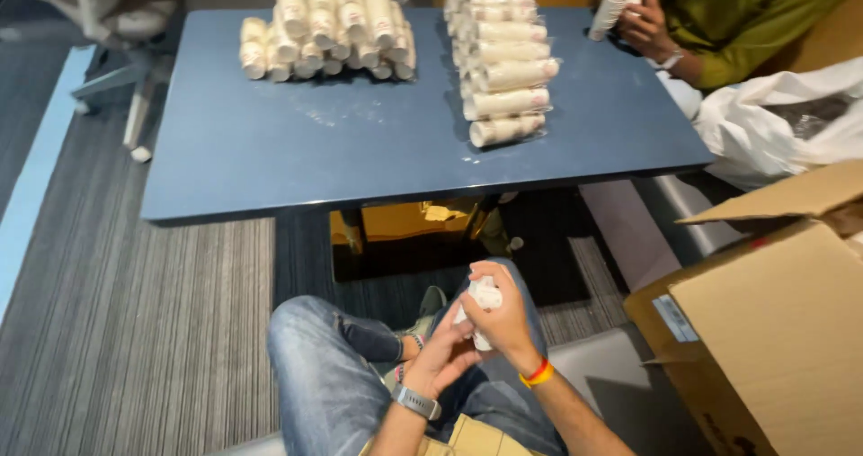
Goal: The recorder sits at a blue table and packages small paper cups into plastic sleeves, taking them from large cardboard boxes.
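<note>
A short stack of white paper cups [483, 299] sits in my lap area, gripped from above by my right hand [503, 317], which wears a red and yellow band. My left hand [442, 355], with a grey watch on its wrist, cups the bottom of the same stack. Both hands are over my jeans-clad knees. On the blue table [270, 159] ahead lie two piles of wrapped cup sleeves: a low pile [328, 29] at the far left and a taller stack [502, 60] to the right.
Another person in a green top sits at the table's far right, a hand [647, 26] holding a cup sleeve [609, 11]. An open cardboard box [773, 330] stands at my right. A white plastic bag [773, 123] lies beyond it. Striped carpet [135, 330] covers the floor.
</note>
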